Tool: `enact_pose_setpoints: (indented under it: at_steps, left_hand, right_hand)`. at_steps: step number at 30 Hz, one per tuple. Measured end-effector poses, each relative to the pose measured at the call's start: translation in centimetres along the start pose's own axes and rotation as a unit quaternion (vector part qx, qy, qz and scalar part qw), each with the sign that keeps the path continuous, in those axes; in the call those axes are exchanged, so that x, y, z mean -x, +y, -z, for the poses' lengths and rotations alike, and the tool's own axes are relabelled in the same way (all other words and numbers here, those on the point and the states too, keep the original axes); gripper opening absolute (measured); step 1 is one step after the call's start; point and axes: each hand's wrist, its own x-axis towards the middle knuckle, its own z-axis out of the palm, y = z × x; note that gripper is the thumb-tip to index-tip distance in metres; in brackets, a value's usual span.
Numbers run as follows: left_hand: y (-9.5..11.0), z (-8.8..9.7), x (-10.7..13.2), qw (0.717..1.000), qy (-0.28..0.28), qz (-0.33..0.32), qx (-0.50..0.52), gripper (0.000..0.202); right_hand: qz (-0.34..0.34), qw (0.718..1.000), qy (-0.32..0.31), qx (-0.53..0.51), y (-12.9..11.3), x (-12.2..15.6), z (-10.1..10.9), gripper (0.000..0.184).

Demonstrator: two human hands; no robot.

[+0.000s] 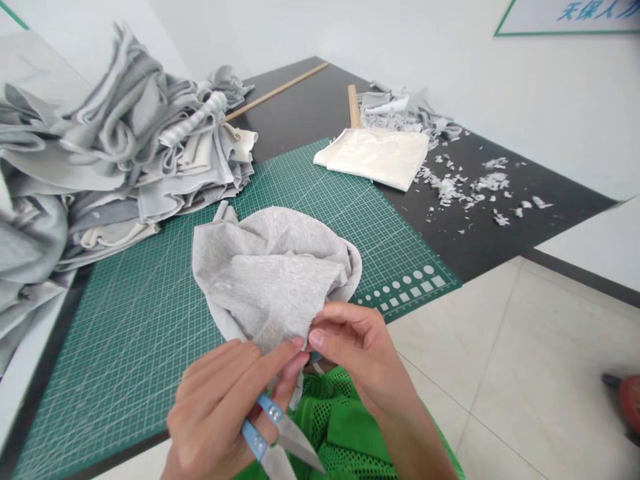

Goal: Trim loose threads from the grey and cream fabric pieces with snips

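Observation:
A light grey piece of knit fabric (280,280) lies bunched at the near edge of the cutting mat, one jagged edge drawn toward me. My left hand (225,400) pinches that edge between thumb and index finger. Tucked in the same hand are blue-handled thread snips (273,433), blades apart and pointing down to the right. On the right side of the edge, my right hand (357,353) grips the fabric between thumb and fingers, close to the left fingertips. The fabric's lower end is partly hidden behind the hands.
The green cutting mat (135,327) covers much of the dark table (500,233). Grey cloth (135,127) is piled high at left. A folded cream cloth (375,157), a wooden ruler (280,90) and fabric scraps (460,187) lie farther back. Green mesh clothing (345,433) is below my hands.

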Motion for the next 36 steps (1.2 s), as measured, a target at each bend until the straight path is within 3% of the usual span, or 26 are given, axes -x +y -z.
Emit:
enact_pose_setpoints:
  at_steps: [3, 10, 21, 30, 36]
  left_hand:
    - [0.4, 0.1, -0.4, 0.995, 0.045, -0.063, -0.063, 0.035]
    - [0.6, 0.5, -0.8, 0.995, 0.006, -0.09, -0.047, 0.036]
    - [1.4, 0.0, -0.1, 0.997, 0.046, -0.007, -0.066, 0.026]
    - [1.3, -0.5, -0.6, 0.996, 0.076, 0.009, -0.044, 0.012]
    - [0.8, -0.1, -0.5, 0.996, 0.092, -0.02, -0.008, 0.019]
  right_hand:
    - [-0.01, 1.0, 0.002, 0.015, -0.1, 0.0, 0.0, 0.013]
    - [-0.04, 0.998, -0.001, 0.038, -1.2, 0.1, -0.3, 0.013]
    - [-0.045, 0.999, 0.012, 0.015, -1.2, 0.0, -0.4, 0.017]
    - [-0.048, 0.999, 0.004, 0.003, -1.0, 0.1, -0.2, 0.014]
    - [-0.046, 0.999, 0.003, -0.017, -0.8, -0.1, -0.1, 0.018]
